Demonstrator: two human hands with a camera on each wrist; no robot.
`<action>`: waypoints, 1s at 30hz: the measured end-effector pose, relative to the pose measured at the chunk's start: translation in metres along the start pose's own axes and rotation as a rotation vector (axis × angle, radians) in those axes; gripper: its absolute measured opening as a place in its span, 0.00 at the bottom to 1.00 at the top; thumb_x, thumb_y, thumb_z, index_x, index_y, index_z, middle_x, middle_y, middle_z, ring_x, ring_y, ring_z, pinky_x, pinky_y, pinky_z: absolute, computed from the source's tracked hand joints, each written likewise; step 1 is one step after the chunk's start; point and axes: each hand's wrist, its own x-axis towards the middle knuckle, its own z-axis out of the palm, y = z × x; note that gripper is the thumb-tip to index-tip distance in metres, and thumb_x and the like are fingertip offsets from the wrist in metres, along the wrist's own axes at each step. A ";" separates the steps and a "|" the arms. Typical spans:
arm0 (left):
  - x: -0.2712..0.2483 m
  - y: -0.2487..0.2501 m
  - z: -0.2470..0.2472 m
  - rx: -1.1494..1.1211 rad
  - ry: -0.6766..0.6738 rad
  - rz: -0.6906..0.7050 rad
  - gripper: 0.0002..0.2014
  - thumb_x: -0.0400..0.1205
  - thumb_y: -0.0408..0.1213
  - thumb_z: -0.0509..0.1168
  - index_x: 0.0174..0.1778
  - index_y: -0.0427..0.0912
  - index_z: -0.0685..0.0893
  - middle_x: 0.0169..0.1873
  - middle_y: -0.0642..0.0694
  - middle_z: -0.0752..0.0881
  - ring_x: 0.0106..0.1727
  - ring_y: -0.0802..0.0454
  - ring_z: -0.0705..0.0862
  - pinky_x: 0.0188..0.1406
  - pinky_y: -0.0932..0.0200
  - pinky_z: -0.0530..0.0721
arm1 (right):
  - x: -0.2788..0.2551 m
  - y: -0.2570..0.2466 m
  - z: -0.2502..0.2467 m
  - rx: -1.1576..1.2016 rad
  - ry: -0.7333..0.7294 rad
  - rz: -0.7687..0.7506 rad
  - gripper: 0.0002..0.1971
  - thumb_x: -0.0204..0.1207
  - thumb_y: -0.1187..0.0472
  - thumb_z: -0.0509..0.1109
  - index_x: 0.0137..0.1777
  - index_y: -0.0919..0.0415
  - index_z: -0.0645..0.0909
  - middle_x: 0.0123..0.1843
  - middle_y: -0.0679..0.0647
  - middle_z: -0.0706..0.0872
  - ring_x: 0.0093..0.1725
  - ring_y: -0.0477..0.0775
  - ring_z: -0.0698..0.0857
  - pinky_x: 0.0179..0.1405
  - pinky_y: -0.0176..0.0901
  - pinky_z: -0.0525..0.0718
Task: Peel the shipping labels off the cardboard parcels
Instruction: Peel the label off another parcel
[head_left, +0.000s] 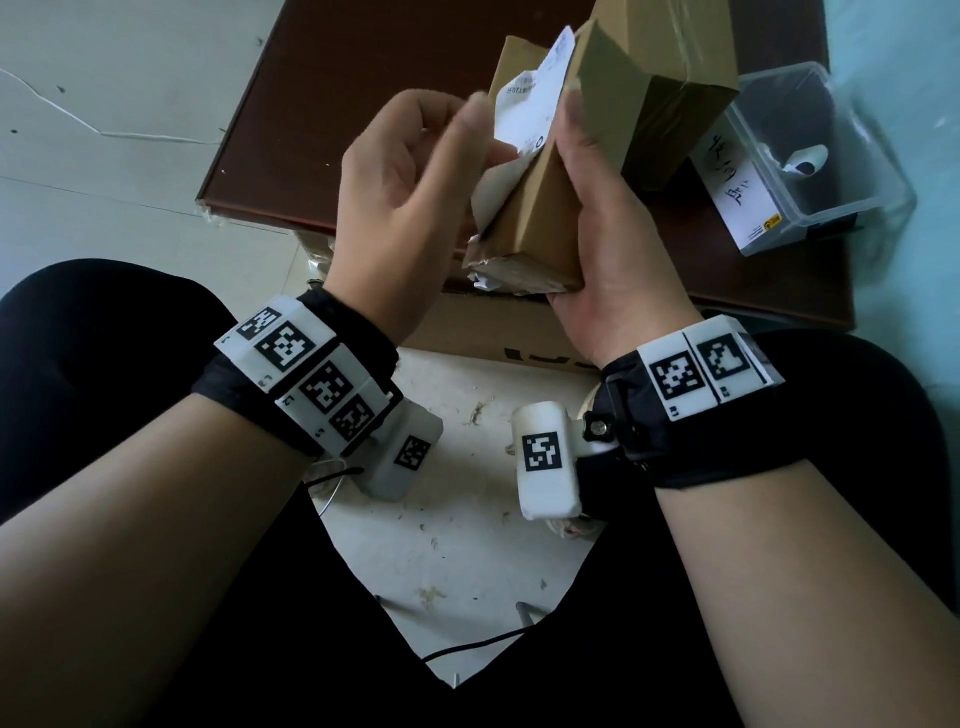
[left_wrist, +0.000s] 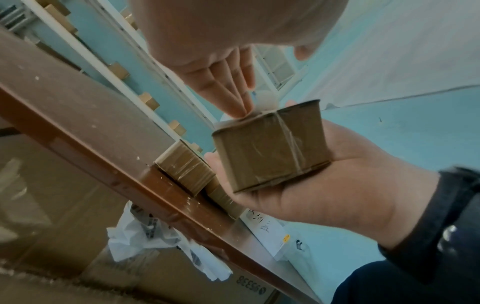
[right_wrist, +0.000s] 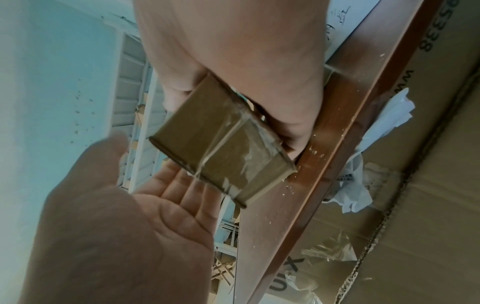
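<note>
Though flecked, brown table (head_left: 389, 78), pale floor (head_left: 130, 78).

Bare left hand (head_left: 410, 208) and right hand (head_left: 613, 244). Black wrist straps (head_left: 363, 338) carry white blocks (head_left: 304, 319) printed with square black-and-white markers (head_left: 284, 347). White camera housing (head_left: 550, 499), black thumbscrew (head_left: 598, 428); black trousers (head_left: 104, 322).

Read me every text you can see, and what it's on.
"5338", leading digits unclear: large carton.
"UX": same carton.
Handwritten characters on the white card: unreadable.
Print on the shipping label of the parcel: too blurred.
Squares on the wrist markers: codes, no words.
</note>
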 end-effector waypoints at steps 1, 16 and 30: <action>0.000 -0.002 0.000 0.063 -0.016 0.036 0.15 0.89 0.42 0.69 0.55 0.30 0.86 0.44 0.40 0.93 0.41 0.51 0.92 0.36 0.52 0.90 | 0.001 0.000 0.000 -0.004 0.019 0.006 0.34 0.87 0.37 0.73 0.84 0.61 0.79 0.72 0.70 0.91 0.69 0.70 0.94 0.67 0.77 0.92; 0.007 -0.013 -0.005 0.343 -0.021 0.074 0.12 0.86 0.35 0.64 0.44 0.31 0.89 0.37 0.32 0.89 0.36 0.44 0.85 0.34 0.45 0.85 | 0.012 0.008 -0.007 -0.043 0.045 -0.025 0.40 0.75 0.39 0.86 0.80 0.63 0.84 0.72 0.72 0.91 0.67 0.70 0.94 0.68 0.74 0.92; 0.009 -0.015 -0.008 0.413 0.002 0.179 0.10 0.87 0.42 0.72 0.51 0.39 0.94 0.39 0.52 0.93 0.38 0.50 0.92 0.38 0.50 0.90 | 0.008 0.008 -0.006 -0.035 0.044 -0.009 0.32 0.79 0.47 0.84 0.79 0.59 0.85 0.73 0.68 0.91 0.70 0.71 0.93 0.69 0.78 0.91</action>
